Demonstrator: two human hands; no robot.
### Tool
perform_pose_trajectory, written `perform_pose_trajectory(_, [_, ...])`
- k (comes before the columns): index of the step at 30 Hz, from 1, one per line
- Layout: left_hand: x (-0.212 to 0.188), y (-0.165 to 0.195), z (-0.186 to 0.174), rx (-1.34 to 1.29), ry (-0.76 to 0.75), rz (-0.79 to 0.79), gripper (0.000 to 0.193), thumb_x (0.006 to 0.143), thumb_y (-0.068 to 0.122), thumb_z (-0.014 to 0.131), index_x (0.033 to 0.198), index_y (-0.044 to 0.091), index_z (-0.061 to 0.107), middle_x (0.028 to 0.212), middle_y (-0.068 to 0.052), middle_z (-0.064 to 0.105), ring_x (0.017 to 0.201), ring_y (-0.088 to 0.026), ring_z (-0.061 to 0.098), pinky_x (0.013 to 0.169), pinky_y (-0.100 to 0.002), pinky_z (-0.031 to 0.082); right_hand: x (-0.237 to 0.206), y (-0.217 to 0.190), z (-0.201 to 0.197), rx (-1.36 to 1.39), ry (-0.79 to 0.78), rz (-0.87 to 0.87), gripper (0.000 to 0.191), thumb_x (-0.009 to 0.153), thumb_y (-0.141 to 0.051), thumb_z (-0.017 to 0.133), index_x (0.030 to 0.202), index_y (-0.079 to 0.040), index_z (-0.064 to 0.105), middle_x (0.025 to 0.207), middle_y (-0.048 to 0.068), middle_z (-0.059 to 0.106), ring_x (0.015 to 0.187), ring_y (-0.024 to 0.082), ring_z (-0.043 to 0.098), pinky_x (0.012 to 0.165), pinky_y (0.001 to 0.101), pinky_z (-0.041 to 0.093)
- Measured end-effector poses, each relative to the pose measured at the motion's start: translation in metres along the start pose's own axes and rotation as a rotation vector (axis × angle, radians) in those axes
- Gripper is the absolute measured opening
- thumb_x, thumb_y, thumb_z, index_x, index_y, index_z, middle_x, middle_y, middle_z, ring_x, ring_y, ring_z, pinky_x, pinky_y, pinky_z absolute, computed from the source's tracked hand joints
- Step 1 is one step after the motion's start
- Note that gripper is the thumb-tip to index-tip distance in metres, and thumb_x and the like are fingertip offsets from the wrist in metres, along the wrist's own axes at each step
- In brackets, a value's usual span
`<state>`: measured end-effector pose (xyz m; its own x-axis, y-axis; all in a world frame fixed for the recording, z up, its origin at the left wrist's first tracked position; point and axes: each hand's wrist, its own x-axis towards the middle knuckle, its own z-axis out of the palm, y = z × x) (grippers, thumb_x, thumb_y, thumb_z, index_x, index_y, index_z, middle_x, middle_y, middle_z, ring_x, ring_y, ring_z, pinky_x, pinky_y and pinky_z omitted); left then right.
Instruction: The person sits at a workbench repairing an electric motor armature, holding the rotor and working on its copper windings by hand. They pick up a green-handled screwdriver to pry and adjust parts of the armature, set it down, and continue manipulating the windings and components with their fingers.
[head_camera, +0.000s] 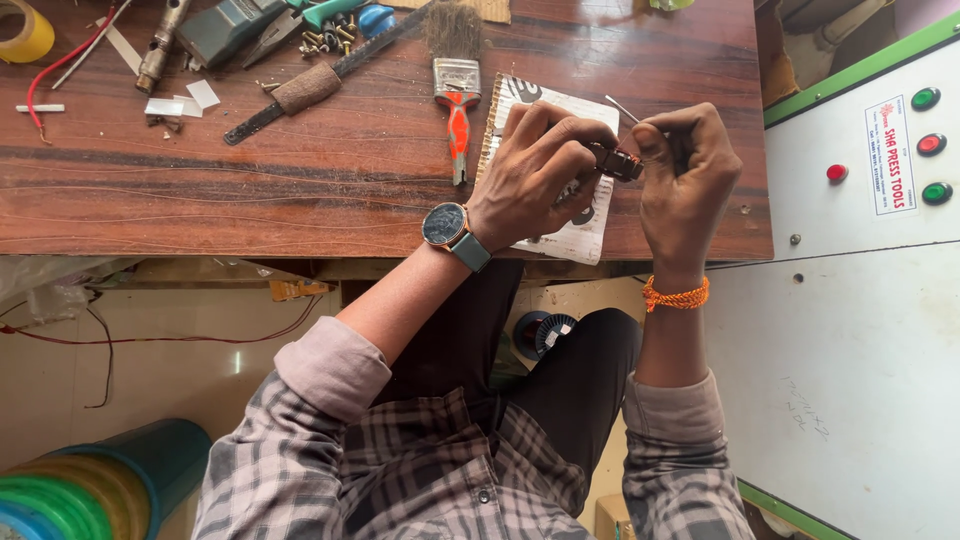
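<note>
Workbench (300, 190): dark red wood, scratched, littered along the far edge.

Item 1. Coil (620, 162): small, dark, copper-wound part, held just above a cardboard sheet (590, 235) at the bench's near edge, between both hands.

Item 2. Left hand (535, 170): watch on wrist; fingers curled shut, tips pinching the coil's left end.

Item 3. Right hand (690, 170): orange thread at wrist; fingers closed round the coil's right end, thumb hidden. A thin wire (622, 108) runs up and left from the grip.

Item 4. Brush (457, 80): orange handle, lying just left of the cardboard, untouched.

Item 5. Hacksaw blade (320, 85) with wrapped grip, tape roll (25, 35), screws and pliers: far left, well apart from the hands.

Item 6. Cabinet (860, 330): white, with red and green buttons, right of the bench.

Handling note, as a judgement: the fine wire would want steady tension and a firm left-hand hold, the coil kept over the cardboard so loose ends stay in sight; a kink or slack turn looks the likeliest fault.
</note>
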<state>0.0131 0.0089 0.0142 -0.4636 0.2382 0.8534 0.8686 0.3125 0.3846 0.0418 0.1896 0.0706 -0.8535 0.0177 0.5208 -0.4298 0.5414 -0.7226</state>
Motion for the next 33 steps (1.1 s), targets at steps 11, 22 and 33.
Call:
perform_pose_trajectory(11, [-0.002, 0.0, -0.005, -0.064, -0.076, -0.071, 0.059, 0.093, 0.023, 0.078, 0.141, 0.023, 0.043, 0.124, 0.003, 0.069, 0.108, -0.021, 0.056, 0.1, -0.038, 0.038, 0.028, 0.004, 0.003, -0.172, -0.137, 0.099, 0.008, 0.101, -0.009, 0.075, 0.1, -0.003, 0.07, 0.079, -0.003, 0.067, 0.065, 0.002, 0.055, 0.056, 0.0213, 0.042])
perform_pose_trajectory(22, [-0.009, -0.01, 0.007, -0.037, -0.009, -0.086, 0.062, 0.093, 0.041, 0.083, 0.14, 0.023, 0.047, 0.123, 0.008, 0.07, 0.109, -0.019, 0.056, 0.099, -0.037, 0.038, -0.027, -0.009, -0.035, -0.106, -0.026, 0.23, 0.018, 0.103, -0.017, 0.079, 0.1, -0.003, 0.069, 0.083, -0.004, 0.064, 0.07, 0.002, 0.049, 0.06, 0.0206, 0.038])
perform_pose_trajectory(33, [-0.007, -0.006, 0.007, 0.207, -0.115, 0.113, 0.034, 0.095, 0.033, 0.081, 0.123, 0.045, 0.066, 0.151, 0.01, 0.041, 0.128, -0.015, 0.044, 0.106, -0.033, 0.037, -0.06, -0.024, 0.002, -0.093, -0.072, 0.127, 0.01, 0.1, -0.006, 0.074, 0.1, 0.0, 0.065, 0.073, -0.005, 0.062, 0.063, 0.001, 0.051, 0.056, 0.0224, 0.04])
